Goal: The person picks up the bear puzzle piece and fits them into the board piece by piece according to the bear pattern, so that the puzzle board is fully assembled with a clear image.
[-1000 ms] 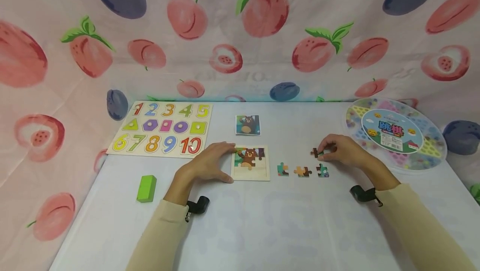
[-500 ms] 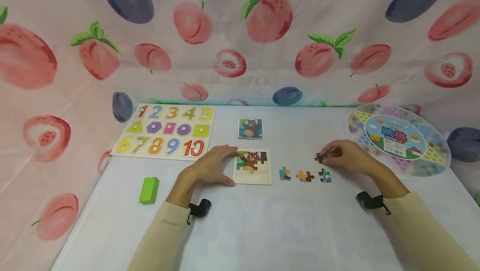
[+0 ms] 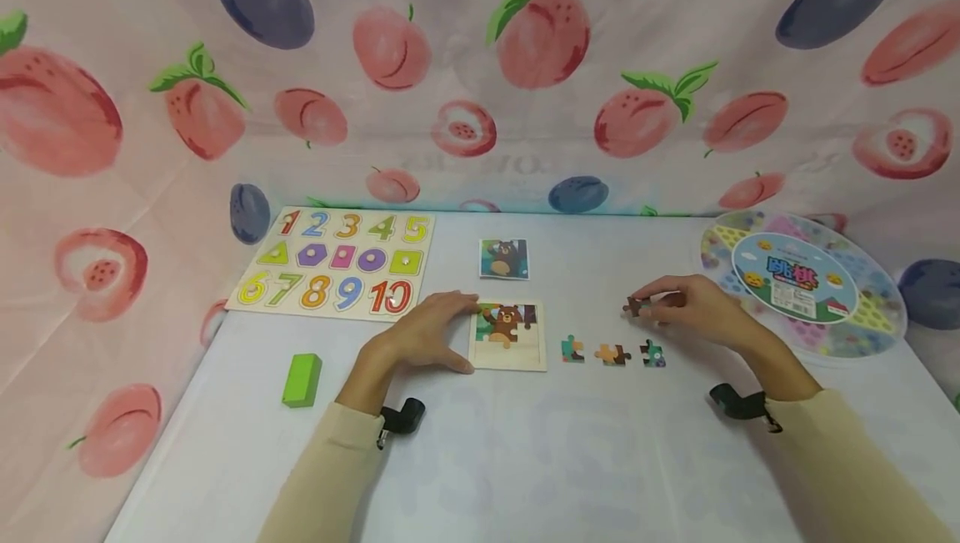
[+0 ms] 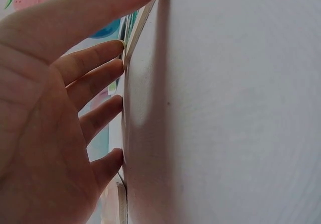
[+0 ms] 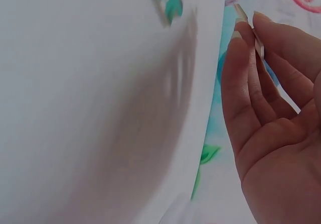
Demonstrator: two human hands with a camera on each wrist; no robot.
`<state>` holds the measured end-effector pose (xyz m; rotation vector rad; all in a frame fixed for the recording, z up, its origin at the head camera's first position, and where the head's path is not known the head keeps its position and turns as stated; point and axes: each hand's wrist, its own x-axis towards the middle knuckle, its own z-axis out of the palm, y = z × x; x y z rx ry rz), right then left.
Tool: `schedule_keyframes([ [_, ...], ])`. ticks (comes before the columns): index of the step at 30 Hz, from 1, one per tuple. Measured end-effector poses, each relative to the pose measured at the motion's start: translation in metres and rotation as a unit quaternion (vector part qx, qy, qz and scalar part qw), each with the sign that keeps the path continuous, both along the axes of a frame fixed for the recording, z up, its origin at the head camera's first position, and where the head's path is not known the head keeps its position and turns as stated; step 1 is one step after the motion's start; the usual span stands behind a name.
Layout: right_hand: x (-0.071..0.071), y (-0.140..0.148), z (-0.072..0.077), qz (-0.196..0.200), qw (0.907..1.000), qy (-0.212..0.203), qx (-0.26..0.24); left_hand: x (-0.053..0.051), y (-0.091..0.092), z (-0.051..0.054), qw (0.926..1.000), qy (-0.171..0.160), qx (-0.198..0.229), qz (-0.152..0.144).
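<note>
The left hand (image 3: 423, 333) rests at the left side of a square wooden puzzle frame (image 3: 508, 358), thumb and fingers spread along its edge. Inside the frame, joined pieces show a brown bear (image 3: 504, 322) in the upper part; bare wood shows below. The right hand (image 3: 693, 307) pinches a dark brown puzzle piece (image 3: 635, 306) between thumb and fingers; in the right wrist view the piece (image 5: 259, 45) is seen edge-on, off the table. Three loose pieces lie in a row right of the frame: a teal one (image 3: 572, 349), an orange-brown one (image 3: 613, 354) and another teal one (image 3: 653, 354).
Behind the frame lies a bear picture card (image 3: 504, 259). A number and shape board (image 3: 330, 263) stands at the back left, with a green block (image 3: 302, 380) nearer the front. A round, flat game package (image 3: 795, 276) lies at the back right. Fruit-patterned cloth hangs behind.
The view has tilted slightly. The right hand keeps the brown piece pinched, and its grip on the piece has shifted a little. The left hand stays at the frame.
</note>
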<state>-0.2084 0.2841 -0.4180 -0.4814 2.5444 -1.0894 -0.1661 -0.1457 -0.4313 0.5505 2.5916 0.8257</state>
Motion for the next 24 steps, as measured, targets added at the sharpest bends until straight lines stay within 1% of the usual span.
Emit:
schedule_keyframes([
  [4,-0.001,-0.010,0.001,0.013,0.9996,0.012,-0.022,0.000,0.000,0.002,1.0000,0.002,0.003,0.000],
  [9,-0.001,-0.024,0.002,0.025,0.9989,0.003,-0.040,0.000,0.000,0.002,1.0000,0.002,0.002,0.002],
  [15,0.000,-0.048,0.001,0.032,0.9990,-0.005,-0.031,0.001,0.000,0.001,1.0000,-0.003,0.002,0.004],
  [19,0.002,-0.064,-0.002,0.044,0.9985,-0.007,-0.031,0.001,0.000,0.001,1.0000,-0.006,0.000,0.005],
  [24,0.003,-0.084,-0.007,0.067,0.9970,0.017,-0.034,0.001,0.000,0.001,1.0000,-0.009,0.002,0.003],
])
